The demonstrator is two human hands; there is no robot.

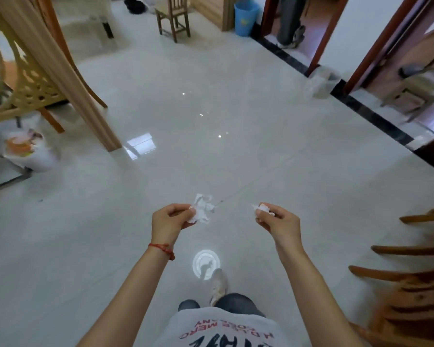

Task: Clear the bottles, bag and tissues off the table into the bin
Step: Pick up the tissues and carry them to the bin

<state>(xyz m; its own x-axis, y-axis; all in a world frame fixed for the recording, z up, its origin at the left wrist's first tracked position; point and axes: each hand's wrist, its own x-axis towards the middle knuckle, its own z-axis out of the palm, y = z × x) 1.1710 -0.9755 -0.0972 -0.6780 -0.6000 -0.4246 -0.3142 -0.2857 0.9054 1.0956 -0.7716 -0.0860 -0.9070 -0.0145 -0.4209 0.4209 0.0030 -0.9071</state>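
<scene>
— Over the pale, glossy floor tiles (236, 101): holding out 2 bare forearms, hands apart at about the same height.

— Left hand (169, 221)?

— Curling its fingers inward and pinching a crumpled white tissue (203, 209) between thumb and fingertips; wad sticking out to the right of the knuckles, ragged, creased, papery. Wearing a thin red braided cord (162, 248) at the wrist.

— Right hand (277, 222)?

— Pinching a smaller tissue scrap (261, 209) the same way, fingers folded round it, only a small white lump showing past the fingertips.

— Bins?

— Sitting far left, near the table leg: a white round bin (37, 156), lined with thin plastic, holding something orange and white, blurred. Standing far back against the wooden wall: a blue plastic bin (246, 17), smooth and tapering. Leaning by the doorway on the right: a clear, crinkly bag-lined container (320, 82), contents impossible to tell.

— Furniture?

— Rising at left: a slanted, ribbed light-wood table leg (68, 78), beside a cream openwork panel. Standing far back: a small wooden chair (173, 17). Curving in at lower right: dark wooden chair slats (411, 249).

— Below?

— Showing a grey printed shirt (226, 331), dark trousers, 1 pale shoe (219, 284) beside a round light reflection on the tile.
</scene>
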